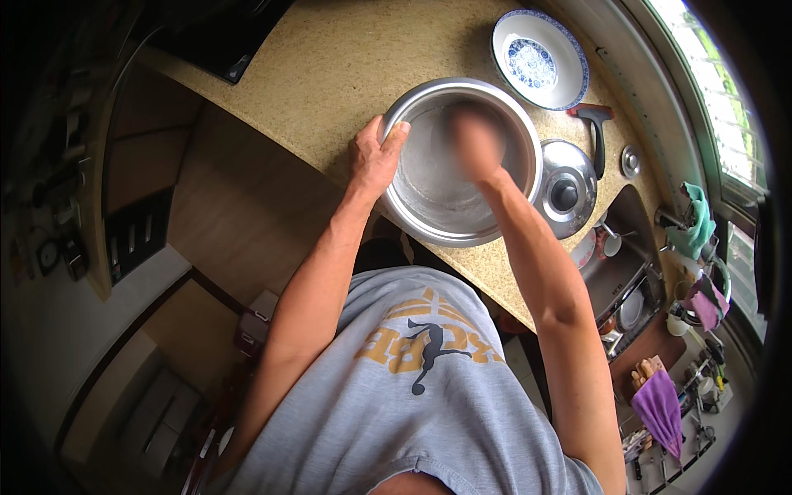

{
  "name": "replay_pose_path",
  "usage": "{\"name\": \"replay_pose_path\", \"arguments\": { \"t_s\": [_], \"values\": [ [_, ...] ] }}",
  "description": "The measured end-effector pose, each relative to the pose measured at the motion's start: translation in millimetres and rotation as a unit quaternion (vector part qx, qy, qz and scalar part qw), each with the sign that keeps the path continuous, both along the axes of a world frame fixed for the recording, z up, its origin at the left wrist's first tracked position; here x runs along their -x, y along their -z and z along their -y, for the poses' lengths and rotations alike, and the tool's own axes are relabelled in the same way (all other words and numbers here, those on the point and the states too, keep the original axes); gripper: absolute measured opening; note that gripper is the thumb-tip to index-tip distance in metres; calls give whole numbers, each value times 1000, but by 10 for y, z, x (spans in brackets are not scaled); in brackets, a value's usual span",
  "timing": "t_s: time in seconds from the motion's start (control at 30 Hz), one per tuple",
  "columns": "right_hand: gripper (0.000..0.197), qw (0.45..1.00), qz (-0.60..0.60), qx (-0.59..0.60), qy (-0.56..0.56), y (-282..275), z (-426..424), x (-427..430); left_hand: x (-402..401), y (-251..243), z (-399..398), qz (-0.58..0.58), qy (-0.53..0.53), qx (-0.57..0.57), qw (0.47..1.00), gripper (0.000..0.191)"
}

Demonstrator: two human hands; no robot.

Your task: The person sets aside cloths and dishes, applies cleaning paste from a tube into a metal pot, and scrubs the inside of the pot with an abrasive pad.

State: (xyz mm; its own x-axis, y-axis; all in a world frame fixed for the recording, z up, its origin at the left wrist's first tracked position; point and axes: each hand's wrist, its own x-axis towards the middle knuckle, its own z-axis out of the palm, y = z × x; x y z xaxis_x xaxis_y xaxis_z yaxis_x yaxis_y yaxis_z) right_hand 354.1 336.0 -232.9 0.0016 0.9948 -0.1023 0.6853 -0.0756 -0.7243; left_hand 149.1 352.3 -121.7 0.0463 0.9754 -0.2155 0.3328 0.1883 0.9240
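A large round metal pot (422, 226) sits at the counter's front edge, its mouth facing up. My left hand (376, 153) grips the pot's left rim, with the thumb over the edge. Inside the pot is my right hand (477, 141), blurred, so its fingers and anything in them cannot be made out. Whitish residue or wet marks show on the pot's inner wall. A domed metal lid (567, 210) with a black knob lies right of the pot, partly behind its rim.
Beyond the pot stands a blue-and-white bowl (572, 62). A squeegee (598, 139) and a small metal sink strainer (630, 162) lie to the right. Dishes fill part of the sink (628, 216). Green (697, 216) and purple (662, 408) cloths hang nearby. A black cooktop (210, 37) occupies the far left.
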Motion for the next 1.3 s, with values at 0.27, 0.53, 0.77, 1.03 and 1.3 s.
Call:
{"name": "replay_pose_path", "arguments": {
  "t_s": [0.27,0.53,0.77,1.03,1.3],
  "values": [
    [7,997,70,18,-35,-523,-54,189,64,-98,36,-15,-12,29,999,35],
    [7,997,51,30,-47,-658,-16,421,85,4,68,33,-25,35,999,37],
    [7,996,64,32,-61,-629,82,675,74,-27,71,46,-31,23,998,39],
    [9,998,21,16,-54,-610,78,757,36,23,58,26,-36,7,999,41],
    [8,995,89,-39,11,-666,-100,36,55,-25,84,13,-36,41,998,40]
  ]
}}
